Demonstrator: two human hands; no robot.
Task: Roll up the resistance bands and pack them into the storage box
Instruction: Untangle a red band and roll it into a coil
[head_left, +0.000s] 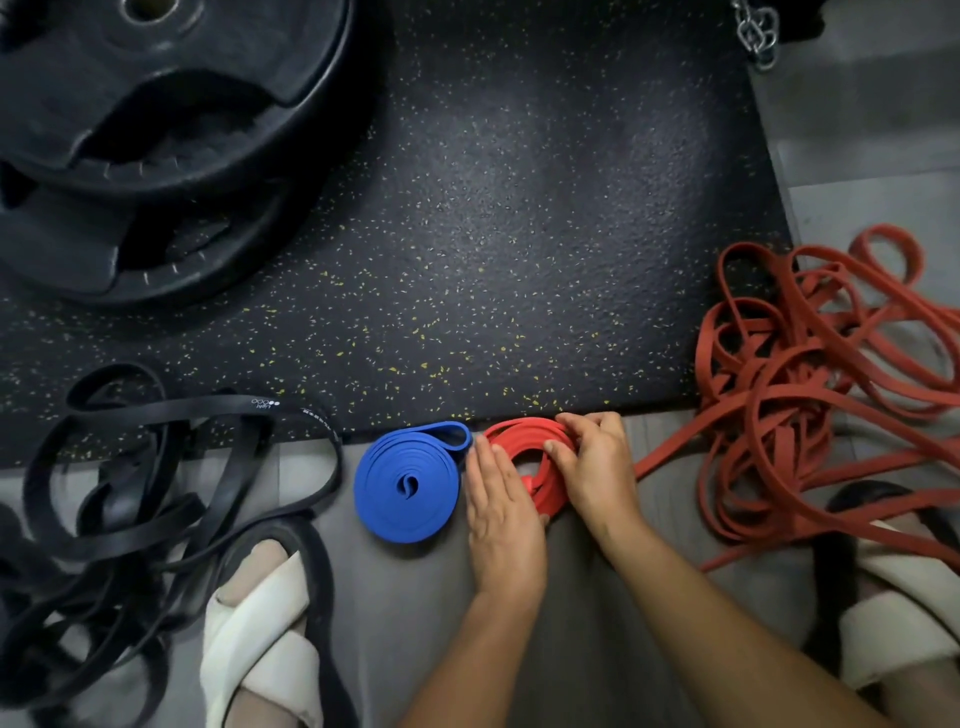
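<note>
You are crouched over a grey plank floor (415, 597), at the near edge of a black rubber mat flecked with yellow (519, 234).

Between your hands, right at that mat edge, lies a bright red flat rubber resistance band (524, 434), partly wound into a loose coil. Your left hand (506, 519) lies flat with its fingers straight and together, pressed against the coil's left side. Your right hand (592, 467) is curled over the coil's right side, and its fingertips (563, 447) pinch the outer turns.

Just left of your left hand, touching its fingers, sits a blue flat resistance band rolled into a tight spiral (408, 483), with one end loop sticking out at the top.

Well to the left of both hands is a loose heap of black resistance bands (156, 467). To the right of your right hand sprawls a tangle of rust-red resistance bands (805, 364). One strand of it runs in towards your right wrist; you cannot tell whether it joins the coil.

Beyond the hands, far to the left, black weight plates (156, 156) are stacked on the mat. A steel chain (758, 31) hangs far off to the right. Your feet in white-strapped sandals (260, 613) flank your forearms.
</note>
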